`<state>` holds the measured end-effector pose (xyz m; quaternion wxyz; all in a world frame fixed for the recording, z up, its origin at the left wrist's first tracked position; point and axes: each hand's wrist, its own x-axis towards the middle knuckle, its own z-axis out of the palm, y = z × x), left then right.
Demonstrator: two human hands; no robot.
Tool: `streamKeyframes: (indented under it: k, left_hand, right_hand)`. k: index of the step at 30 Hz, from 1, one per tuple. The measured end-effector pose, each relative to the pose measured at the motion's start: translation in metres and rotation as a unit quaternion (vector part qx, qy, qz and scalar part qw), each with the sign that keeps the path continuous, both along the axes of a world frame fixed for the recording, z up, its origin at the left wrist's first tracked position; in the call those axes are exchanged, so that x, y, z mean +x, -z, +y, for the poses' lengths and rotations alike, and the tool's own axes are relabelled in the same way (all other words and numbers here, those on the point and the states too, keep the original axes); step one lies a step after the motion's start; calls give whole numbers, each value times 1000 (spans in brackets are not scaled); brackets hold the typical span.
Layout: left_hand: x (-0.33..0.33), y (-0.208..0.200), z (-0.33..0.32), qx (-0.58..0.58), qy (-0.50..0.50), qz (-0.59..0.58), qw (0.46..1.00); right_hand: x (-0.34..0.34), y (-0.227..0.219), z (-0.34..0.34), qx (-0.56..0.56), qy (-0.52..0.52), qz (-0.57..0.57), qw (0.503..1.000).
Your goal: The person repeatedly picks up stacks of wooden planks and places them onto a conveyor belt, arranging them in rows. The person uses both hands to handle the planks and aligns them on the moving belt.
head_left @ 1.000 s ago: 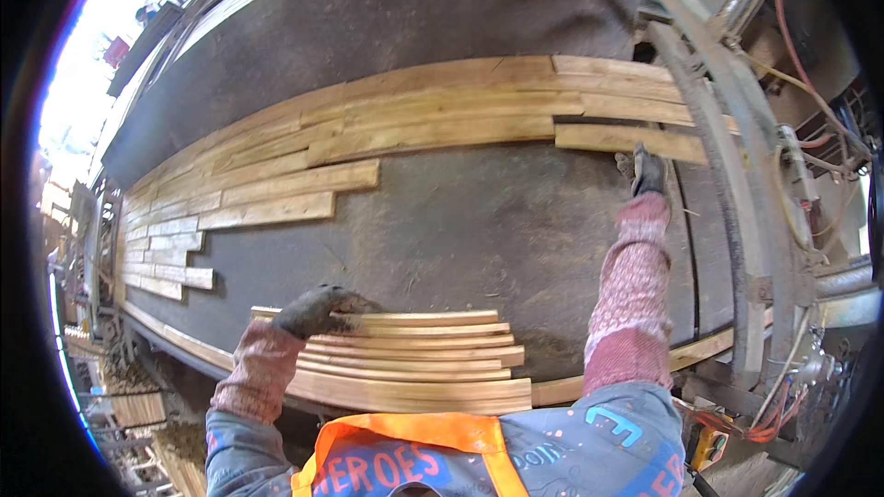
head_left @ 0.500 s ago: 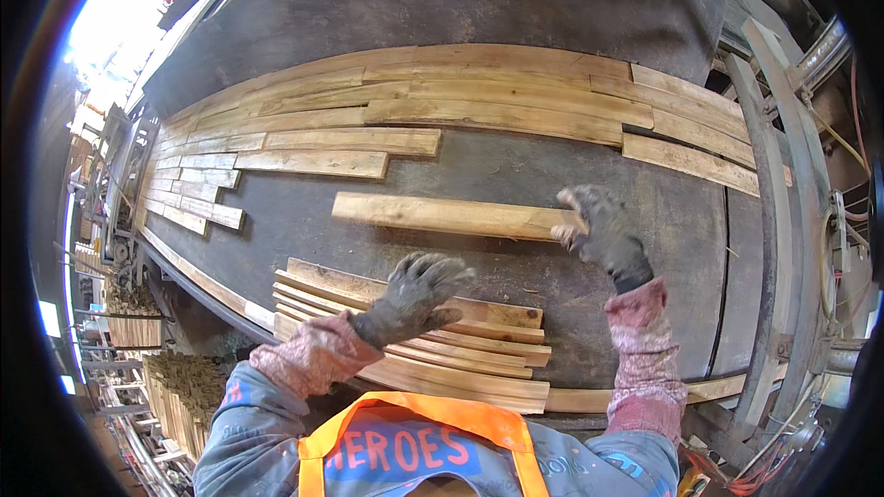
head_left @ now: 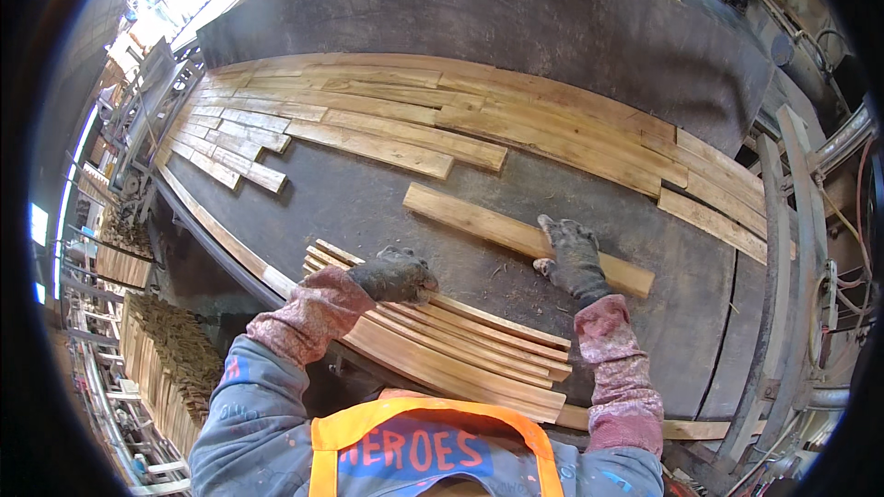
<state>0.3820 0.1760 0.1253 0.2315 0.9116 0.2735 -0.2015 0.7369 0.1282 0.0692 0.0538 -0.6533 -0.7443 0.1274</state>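
My right hand, in a dark worn glove, is closed over a loose wooden board lying on the dark tabletop. The board slants from upper left to lower right, and its right end sticks out past my hand. Close to my body lies a row of narrow wooden slats, pressed side by side. My left hand, gloved too, rests at the far edge of this row with its fingers curled round the farthest slat; the fingertips are partly hidden.
Beyond the loose board, rows of boards lie edge to edge, with shorter pieces at the left. A dark upright panel stands behind them. At the right runs a metal frame. Stacked wood stands low on the left.
My right hand has come nearer and closed on the loose board, which has swung with its right end toward me. My left hand has gone from spread to curled on the slats. The view has tilted.
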Motion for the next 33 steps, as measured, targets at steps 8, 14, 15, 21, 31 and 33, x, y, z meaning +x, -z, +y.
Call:
streamKeyframes:
  k: [8, 14, 15, 21, 31, 33]
  left_hand:
    - [8, 15, 31, 328, -36, -97, 939]
    - [-4, 43, 22, 213, -134, -98, 963]
    - [-6, 46, 24, 245, -140, -153, 947]
    - [14, 35, 82, 193, -59, 16, 979]
    - [164, 23, 45, 147, 52, -173, 973]
    - [192, 30, 62, 46, 101, -228, 967]
  right_hand:
    - [81, -72, -32, 135, 126, 160, 970]
    - [106, -98, -47, 90, 203, 651, 726]
    - [101, -99, -50, 87, 139, 698, 698]
    - [51, -111, -74, 17, 125, 865, 485]
    - [14, -103, -214, 157, 301, 808, 481]
    - [16, -98, -247, 188, 323, 811, 451]
